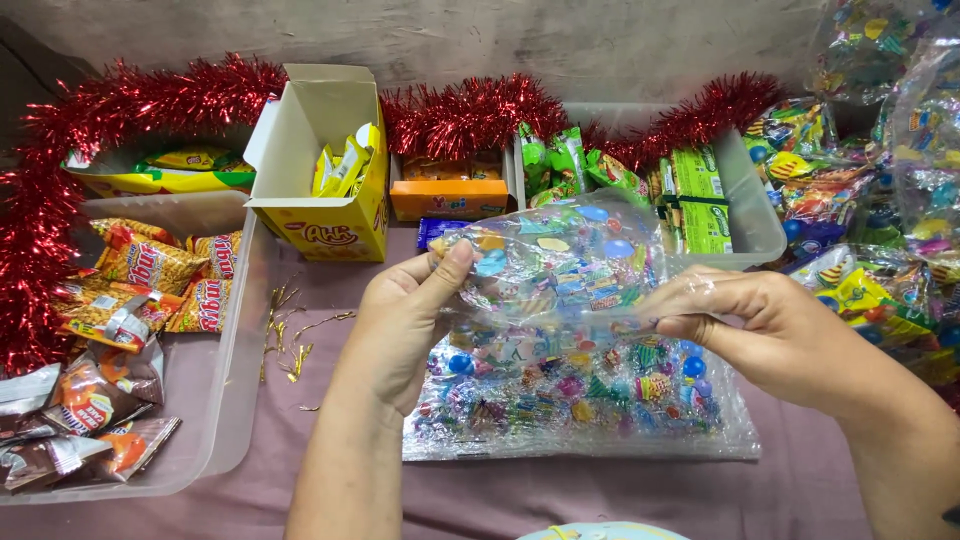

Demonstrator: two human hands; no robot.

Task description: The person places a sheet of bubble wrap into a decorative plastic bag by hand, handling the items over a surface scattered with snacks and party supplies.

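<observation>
My left hand [400, 320] pinches one end of a clear crinkly plastic packet of small colourful toys [555, 265], thumb pressed on top, fingers closed beneath. My right hand [760, 325] clamps the other end, fingers together on the film. The packet hangs between them, just above a flat clear plastic sheet of the same bright trinkets [580, 395] lying on the mauve tablecloth [300, 480]. I judge I am mid-handling, stretching the packet taut; the next move calls for a steady grip, as the film looks slippery. Beyond stand a yellow open cardboard box [325, 170], red tinsel garland [470, 115], and a clear plastic tray of snack packets [225, 400].
</observation>
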